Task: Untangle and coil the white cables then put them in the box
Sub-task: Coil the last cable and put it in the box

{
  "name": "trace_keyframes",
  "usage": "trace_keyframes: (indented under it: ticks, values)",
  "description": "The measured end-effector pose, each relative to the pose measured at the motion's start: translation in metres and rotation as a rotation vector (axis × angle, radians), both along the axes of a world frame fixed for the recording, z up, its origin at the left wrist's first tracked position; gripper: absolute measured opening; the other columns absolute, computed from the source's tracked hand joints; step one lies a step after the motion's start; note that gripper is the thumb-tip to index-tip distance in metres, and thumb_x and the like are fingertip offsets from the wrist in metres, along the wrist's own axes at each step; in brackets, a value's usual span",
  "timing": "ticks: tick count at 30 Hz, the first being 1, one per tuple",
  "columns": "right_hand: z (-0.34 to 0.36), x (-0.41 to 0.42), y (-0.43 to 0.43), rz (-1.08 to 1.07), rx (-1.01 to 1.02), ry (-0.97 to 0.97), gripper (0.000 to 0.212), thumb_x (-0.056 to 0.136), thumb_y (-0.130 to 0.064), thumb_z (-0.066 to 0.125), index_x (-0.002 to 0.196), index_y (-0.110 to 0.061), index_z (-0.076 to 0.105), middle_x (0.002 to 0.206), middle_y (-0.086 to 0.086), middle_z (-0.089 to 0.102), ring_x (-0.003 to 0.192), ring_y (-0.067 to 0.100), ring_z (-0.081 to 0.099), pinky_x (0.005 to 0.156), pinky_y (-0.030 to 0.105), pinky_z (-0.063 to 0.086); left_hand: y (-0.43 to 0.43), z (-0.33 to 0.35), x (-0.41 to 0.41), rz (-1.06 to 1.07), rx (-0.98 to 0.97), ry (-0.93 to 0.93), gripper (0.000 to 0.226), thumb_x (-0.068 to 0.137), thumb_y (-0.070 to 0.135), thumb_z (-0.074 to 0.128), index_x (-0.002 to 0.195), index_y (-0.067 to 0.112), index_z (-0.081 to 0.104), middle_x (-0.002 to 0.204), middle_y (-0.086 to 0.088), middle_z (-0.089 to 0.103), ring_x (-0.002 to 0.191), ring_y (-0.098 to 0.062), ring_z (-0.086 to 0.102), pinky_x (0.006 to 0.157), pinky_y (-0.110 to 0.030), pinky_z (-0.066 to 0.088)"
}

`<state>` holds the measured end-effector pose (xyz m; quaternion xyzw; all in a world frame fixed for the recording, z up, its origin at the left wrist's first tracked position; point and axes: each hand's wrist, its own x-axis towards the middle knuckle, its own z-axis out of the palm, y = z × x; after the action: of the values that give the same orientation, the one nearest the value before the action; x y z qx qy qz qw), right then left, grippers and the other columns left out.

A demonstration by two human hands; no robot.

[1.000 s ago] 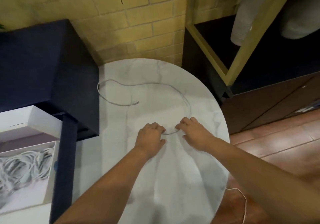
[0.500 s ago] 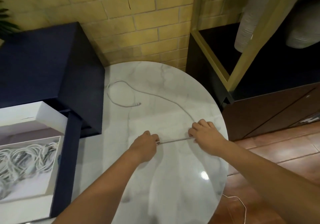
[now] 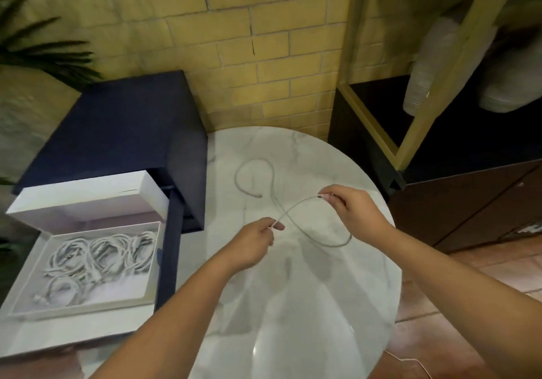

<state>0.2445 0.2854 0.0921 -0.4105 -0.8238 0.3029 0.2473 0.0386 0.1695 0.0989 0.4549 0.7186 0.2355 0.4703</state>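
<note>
Your left hand (image 3: 255, 242) and right hand (image 3: 353, 210) each pinch the white cable (image 3: 297, 205) above the table's (image 3: 293, 314) middle, slack looping toward the far edge, the box (image 3: 82, 310) beyond the left edge.

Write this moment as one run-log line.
phase: coiling | left hand: pinches white cable | right hand: pinches same cable | tail: on marble table | box: open, holds coiled cables

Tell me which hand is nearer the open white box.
Left. The left hand is right of the box, over the table; the right hand is farther right. Both pinch the cable.
</note>
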Motion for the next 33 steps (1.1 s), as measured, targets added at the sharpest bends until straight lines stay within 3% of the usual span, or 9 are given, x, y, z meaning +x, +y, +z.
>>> trace_keyframes:
  ticks: [2,7,11,14,18,21,27,30,33]
  values:
    - [0.009,-0.008,-0.008,-0.053,-0.009,0.048,0.02,0.098,-0.024,0.051,0.107,-0.016,0.066,0.089,-0.006,0.067,0.077,0.006,0.058,0.065,0.007,0.04,-0.004,0.015,-0.003,0.044,0.007,-0.136,0.031,0.101,0.025,0.033,0.106,0.019,0.063,0.065,0.006,0.041,0.055,-0.01,0.036,0.058,-0.024,0.032]
    - [0.022,-0.022,-0.029,-0.141,-0.085,-0.042,0.018,0.097,-0.035,0.049,0.094,-0.018,0.056,0.061,0.005,0.053,0.054,0.021,0.046,0.051,0.031,0.034,-0.023,0.054,-0.009,0.073,0.043,-0.47,0.04,0.104,0.038,0.031,0.098,0.012,0.061,0.055,0.006,0.023,0.046,-0.009,0.02,0.047,-0.021,0.02]
    - [0.022,-0.04,-0.058,-0.044,-0.181,-0.177,0.029,0.098,-0.04,0.046,0.084,-0.023,0.064,0.059,-0.007,0.052,0.057,0.011,0.049,0.054,0.024,0.035,-0.032,0.074,-0.01,0.131,0.098,-0.802,0.035,0.104,0.029,0.032,0.11,0.009,0.06,0.055,0.006,0.022,0.046,-0.008,0.021,0.049,-0.021,0.022]
    - [0.018,-0.058,-0.09,0.084,-0.329,-0.186,0.027,0.1,-0.038,0.042,0.094,-0.024,0.065,0.06,-0.008,0.052,0.059,0.012,0.05,0.061,0.025,0.04,-0.035,0.084,-0.01,0.141,0.195,-0.893,0.034,0.104,0.022,0.032,0.121,0.008,0.057,0.059,0.005,0.034,0.05,-0.008,0.031,0.057,-0.023,0.032]
    - [0.02,-0.075,-0.126,0.286,-0.321,-0.353,0.028,0.103,-0.03,0.036,0.126,-0.021,0.049,0.069,-0.011,0.048,0.065,0.012,0.048,0.066,0.022,0.04,-0.035,0.089,-0.019,0.14,0.319,-0.864,0.029,0.103,0.017,0.037,0.12,0.012,0.06,0.096,0.004,0.07,0.085,-0.008,0.063,0.092,-0.028,0.048]
    - [0.031,-0.077,-0.136,0.34,-0.243,-0.465,0.034,0.103,-0.031,0.034,0.133,-0.019,0.043,0.083,-0.009,0.045,0.078,0.015,0.044,0.074,0.027,0.035,-0.037,0.082,-0.031,0.095,0.335,-0.742,0.026,0.101,0.011,0.042,0.118,0.014,0.061,0.123,0.001,0.065,0.115,-0.009,0.061,0.102,-0.028,0.044]
    - [0.057,-0.066,-0.128,0.317,-0.154,-0.513,0.026,0.102,-0.03,0.04,0.121,-0.015,0.047,0.077,-0.007,0.049,0.071,0.014,0.048,0.064,0.027,0.036,-0.035,0.067,-0.042,0.101,0.413,-0.333,0.026,0.097,0.008,0.052,0.119,0.013,0.065,0.122,0.005,0.065,0.114,0.001,0.058,0.103,-0.021,0.043]
    - [0.067,-0.065,-0.124,0.367,-0.116,-0.545,0.021,0.101,-0.028,0.041,0.114,-0.017,0.053,0.074,-0.011,0.048,0.068,0.009,0.048,0.061,0.023,0.036,-0.031,0.062,-0.038,0.194,0.451,-0.363,0.028,0.097,0.007,0.053,0.122,0.008,0.064,0.119,0.003,0.066,0.114,-0.004,0.06,0.099,-0.02,0.046]
    - [0.078,-0.068,-0.12,0.408,-0.068,-0.604,0.022,0.101,-0.029,0.042,0.115,-0.02,0.057,0.095,0.0,0.062,0.085,0.018,0.056,0.074,0.031,0.045,-0.03,0.063,-0.03,0.187,0.496,-0.327,0.025,0.097,0.008,0.052,0.118,0.012,0.065,0.117,0.003,0.067,0.111,-0.002,0.061,0.095,-0.016,0.046]
